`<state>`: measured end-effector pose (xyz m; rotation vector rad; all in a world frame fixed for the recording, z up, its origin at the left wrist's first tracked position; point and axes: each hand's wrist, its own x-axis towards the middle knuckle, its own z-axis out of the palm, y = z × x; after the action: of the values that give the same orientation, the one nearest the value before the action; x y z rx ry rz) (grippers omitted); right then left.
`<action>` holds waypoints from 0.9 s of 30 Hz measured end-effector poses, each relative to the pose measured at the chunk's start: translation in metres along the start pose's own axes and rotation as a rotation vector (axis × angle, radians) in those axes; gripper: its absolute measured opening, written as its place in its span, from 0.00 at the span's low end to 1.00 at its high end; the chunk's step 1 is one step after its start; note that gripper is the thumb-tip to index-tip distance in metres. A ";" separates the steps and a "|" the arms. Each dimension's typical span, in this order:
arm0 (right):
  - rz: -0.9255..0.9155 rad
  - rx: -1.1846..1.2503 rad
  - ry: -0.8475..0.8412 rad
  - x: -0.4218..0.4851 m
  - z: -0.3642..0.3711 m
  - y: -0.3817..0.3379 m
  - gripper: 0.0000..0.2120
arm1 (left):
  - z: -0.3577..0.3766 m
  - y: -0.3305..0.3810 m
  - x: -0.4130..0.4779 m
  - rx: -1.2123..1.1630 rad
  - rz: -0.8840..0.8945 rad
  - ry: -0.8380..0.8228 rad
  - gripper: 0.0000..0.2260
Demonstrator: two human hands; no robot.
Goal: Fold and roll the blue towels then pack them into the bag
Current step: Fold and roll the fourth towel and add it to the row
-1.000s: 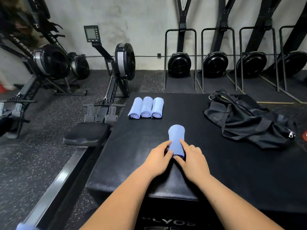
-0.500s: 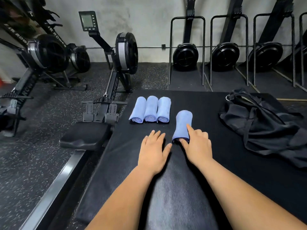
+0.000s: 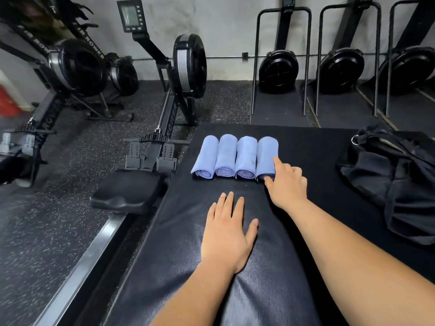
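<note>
While the right hand (image 3: pixel 288 187) pinches the roll (image 3: pixel 267 156) nearest the bag (image 3: pixel 381 175), the left hand (image 3: pixel 226 234) lies spread flat. A careless release could let it unroll.

A pale, smudged concrete wall (image 3: pixel 223 24) runs along the back, with a thin pipe (image 3: pixel 226 57) low on it. The floor (image 3: pixel 47 231) is dark speckled rubber. Two rowing machines (image 3: pixel 186 64) stand on the left, the nearer with a small monitor (image 3: pixel 131 15) and a black seat (image 3: pixel 127 191). Black fan units (image 3: pixel 279 68) in metal hoop frames line the wall on dark mats (image 3: pixel 277 111). A black padded table (image 3: pixel 306 142) fills the foreground.
</note>
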<state>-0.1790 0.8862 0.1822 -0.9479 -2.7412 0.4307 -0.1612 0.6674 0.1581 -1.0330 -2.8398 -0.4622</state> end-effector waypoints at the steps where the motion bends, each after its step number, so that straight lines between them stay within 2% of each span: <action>1: -0.006 0.008 -0.018 0.002 0.000 0.000 0.32 | 0.000 0.000 0.000 -0.008 0.004 0.001 0.32; 8: -0.028 0.070 -0.130 -0.016 -0.012 0.000 0.36 | -0.007 0.002 -0.001 0.092 -0.079 0.034 0.32; 14: -0.088 -0.003 -0.181 -0.059 -0.031 -0.019 0.36 | -0.019 0.002 -0.005 0.105 -0.118 -0.003 0.33; 19: -0.189 -0.002 -0.182 -0.098 -0.044 -0.053 0.37 | -0.056 -0.020 -0.024 0.118 -0.143 -0.009 0.42; 24: -0.317 0.017 -0.176 -0.141 -0.050 -0.099 0.37 | -0.093 -0.061 -0.063 0.121 -0.221 -0.017 0.35; 27: -0.393 0.016 -0.208 -0.170 -0.051 -0.132 0.36 | -0.116 -0.086 -0.098 0.136 -0.268 -0.009 0.38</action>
<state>-0.1084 0.6905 0.2573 -0.3576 -3.0052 0.4994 -0.1436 0.5088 0.2288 -0.6368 -2.9811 -0.2776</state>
